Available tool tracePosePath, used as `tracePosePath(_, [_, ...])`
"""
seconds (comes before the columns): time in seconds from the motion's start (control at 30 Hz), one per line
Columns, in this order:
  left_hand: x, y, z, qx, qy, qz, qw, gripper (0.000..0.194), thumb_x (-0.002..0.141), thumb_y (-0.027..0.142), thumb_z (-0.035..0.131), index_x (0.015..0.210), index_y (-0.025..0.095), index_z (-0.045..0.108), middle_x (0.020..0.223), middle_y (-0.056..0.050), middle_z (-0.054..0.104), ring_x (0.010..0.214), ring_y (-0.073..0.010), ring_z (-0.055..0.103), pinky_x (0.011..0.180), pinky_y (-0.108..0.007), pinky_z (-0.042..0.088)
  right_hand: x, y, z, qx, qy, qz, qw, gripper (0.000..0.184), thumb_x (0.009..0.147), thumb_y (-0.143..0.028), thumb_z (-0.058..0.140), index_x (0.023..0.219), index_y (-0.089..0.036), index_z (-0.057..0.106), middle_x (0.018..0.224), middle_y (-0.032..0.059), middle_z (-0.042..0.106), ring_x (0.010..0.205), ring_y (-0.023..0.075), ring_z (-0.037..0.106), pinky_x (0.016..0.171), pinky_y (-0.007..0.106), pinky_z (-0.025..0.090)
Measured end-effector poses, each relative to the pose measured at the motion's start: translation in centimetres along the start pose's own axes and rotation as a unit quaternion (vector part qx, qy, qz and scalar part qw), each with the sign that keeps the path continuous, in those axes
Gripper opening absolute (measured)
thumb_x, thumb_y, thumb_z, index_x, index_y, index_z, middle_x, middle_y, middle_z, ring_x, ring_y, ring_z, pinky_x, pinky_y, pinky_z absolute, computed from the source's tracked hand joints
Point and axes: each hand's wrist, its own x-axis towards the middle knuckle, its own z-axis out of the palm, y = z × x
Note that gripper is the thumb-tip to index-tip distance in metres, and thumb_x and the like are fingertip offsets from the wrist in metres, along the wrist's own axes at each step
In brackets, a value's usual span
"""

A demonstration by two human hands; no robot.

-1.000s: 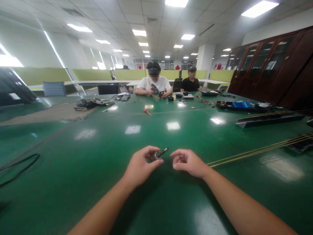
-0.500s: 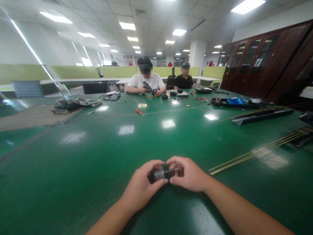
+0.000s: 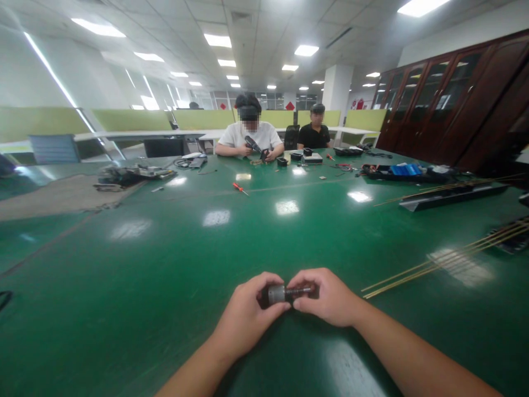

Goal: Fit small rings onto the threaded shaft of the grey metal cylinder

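Note:
Low in the middle of the head view, my left hand is closed around a cylindrical metal part with a shaft. A silver band shows on its body, and its dark left end is mostly hidden in my palm. From the body a thin stepped shaft points right, into the curled fingers of my right hand. My right thumb and forefinger are at the shaft, close to the body. Both hands are held close together above the green tabletop, and the part lies roughly level.
Thin brass-coloured rods lie to the right, with a dark metal channel beyond. An orange screwdriver lies ahead. Across the table, a person in white holds a power drill; another person sits beside. Electronic parts are at left.
My view has turned slightly left, so the scene sits a little further right. Both hands still hold the part, with the right fingers slightly shifted at the shaft.

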Motion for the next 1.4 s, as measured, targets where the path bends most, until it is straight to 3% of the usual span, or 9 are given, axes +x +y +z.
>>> tracePosePath(1.4, [-0.21,0.05,0.42,-0.007,0.000,-0.001,1.000,0.023,0.078,0.021,0.077,0.099,0.026,0.067,0.091,0.005,0.071,0.085,-0.0159,0.065,0.076,-0.026,0.045,-0.32,-0.08,-0.24,-0.049,0.015,0.011,0.999,0.008,0.078,-0.022,0.071,0.084,-0.017,0.072,0.070,-0.0006,0.063,0.064,0.0140,0.054,0.061,0.024,0.040])
